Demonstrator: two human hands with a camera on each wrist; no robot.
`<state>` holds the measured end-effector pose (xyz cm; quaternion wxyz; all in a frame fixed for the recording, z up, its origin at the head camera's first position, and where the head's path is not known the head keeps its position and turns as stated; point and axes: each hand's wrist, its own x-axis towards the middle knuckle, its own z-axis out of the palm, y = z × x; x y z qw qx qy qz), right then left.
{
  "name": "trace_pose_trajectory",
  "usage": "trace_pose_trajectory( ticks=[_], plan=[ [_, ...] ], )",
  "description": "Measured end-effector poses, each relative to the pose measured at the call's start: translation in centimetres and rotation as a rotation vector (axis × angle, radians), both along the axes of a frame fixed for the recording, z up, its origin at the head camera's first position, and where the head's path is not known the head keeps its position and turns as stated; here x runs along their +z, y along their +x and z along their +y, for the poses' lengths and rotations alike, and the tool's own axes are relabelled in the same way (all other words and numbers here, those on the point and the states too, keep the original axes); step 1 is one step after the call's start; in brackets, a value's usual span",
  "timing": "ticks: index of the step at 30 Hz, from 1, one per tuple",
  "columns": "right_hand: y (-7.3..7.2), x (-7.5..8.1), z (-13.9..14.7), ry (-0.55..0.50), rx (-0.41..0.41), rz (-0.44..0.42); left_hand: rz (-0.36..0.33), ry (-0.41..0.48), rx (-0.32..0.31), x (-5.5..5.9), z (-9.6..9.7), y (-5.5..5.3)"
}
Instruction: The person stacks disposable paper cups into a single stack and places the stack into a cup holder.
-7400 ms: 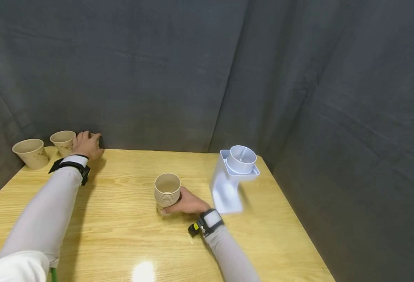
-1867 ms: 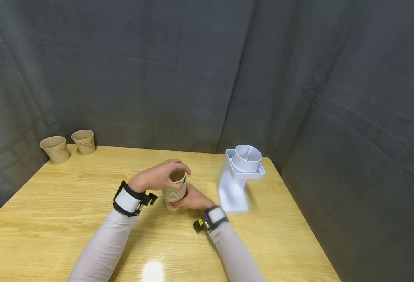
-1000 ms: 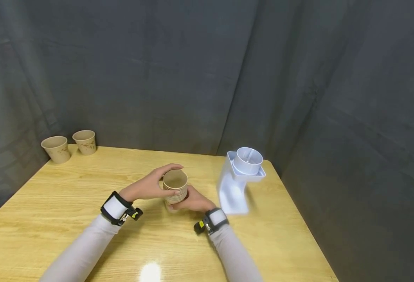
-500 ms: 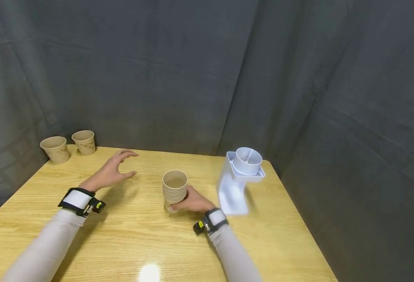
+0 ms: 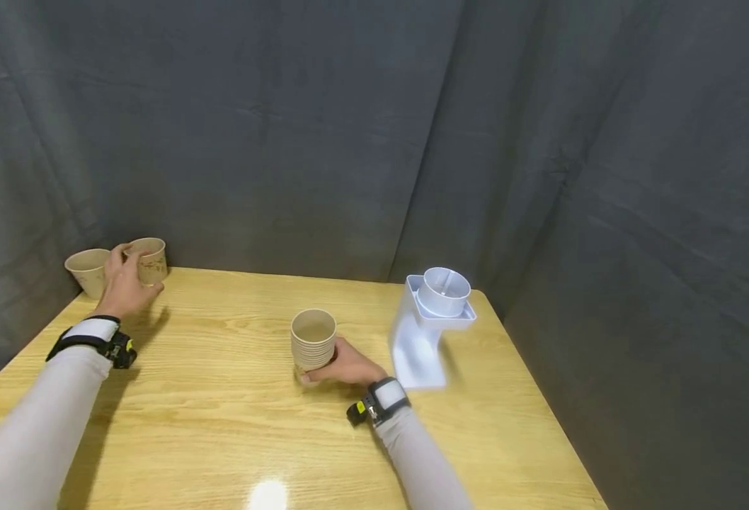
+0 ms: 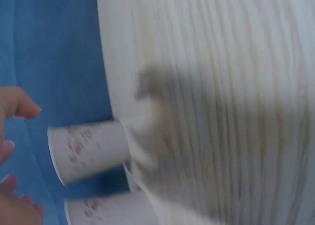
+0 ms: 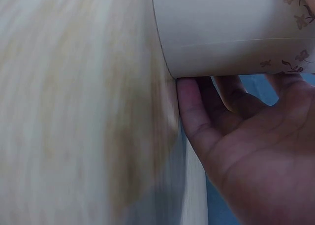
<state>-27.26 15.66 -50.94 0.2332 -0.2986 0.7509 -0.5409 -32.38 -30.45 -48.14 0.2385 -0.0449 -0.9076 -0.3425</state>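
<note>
My right hand (image 5: 352,365) grips a nested stack of beige paper cups (image 5: 313,347) low down, near the middle of the table. In the right wrist view the bottom cup (image 7: 221,33), printed with brown flowers, stands with its base at the wood and my fingers round its side. At the far left corner my left hand (image 5: 124,290) reaches over two single paper cups, one at the left (image 5: 86,268) and one at the right (image 5: 154,268). Its thumb and fingers are spread; in the left wrist view they show beyond the rim of a flowered cup (image 6: 88,148), apart from it.
A white plastic stand (image 5: 419,347) with a round cylinder (image 5: 443,292) on its top tray is right of the stack. Dark grey curtains (image 5: 285,142) hang close behind the wooden table (image 5: 209,397) and along its right side.
A third cup was at my left hand at the back left; that hand came to the stack, let go there and returned to the two remaining cups. My right hand kept hold of the stack.
</note>
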Motion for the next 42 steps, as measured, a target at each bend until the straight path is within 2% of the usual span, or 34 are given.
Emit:
trace_pose_trajectory(
  ticks=[3,9,13,18,24,31,42],
  plan=[
    [0.1,-0.1,0.2,0.004,0.004,0.0,-0.044,-0.033,0.068,-0.2,-1.5,-0.4],
    [0.4,0.1,0.5,0.007,-0.003,0.013,-0.224,-0.125,0.143,0.5,-3.8,-0.5],
    [0.7,0.3,0.7,0.015,-0.007,0.003,-0.32,-0.133,0.154,0.8,-5.0,-0.3],
    [1.0,0.4,1.0,0.021,0.004,-0.011,-0.394,-0.133,0.148,0.5,-6.1,0.0],
    [1.3,0.2,1.3,0.021,0.008,-0.004,-0.438,-0.155,0.15,-0.3,-6.1,-0.2],
    [1.5,0.2,1.3,0.005,0.013,-0.005,-0.391,-0.164,0.215,-0.6,-5.8,-0.4],
    [1.5,0.1,1.3,0.013,0.018,-0.007,-0.436,-0.179,0.188,-0.7,-6.2,-1.0]
  ],
)
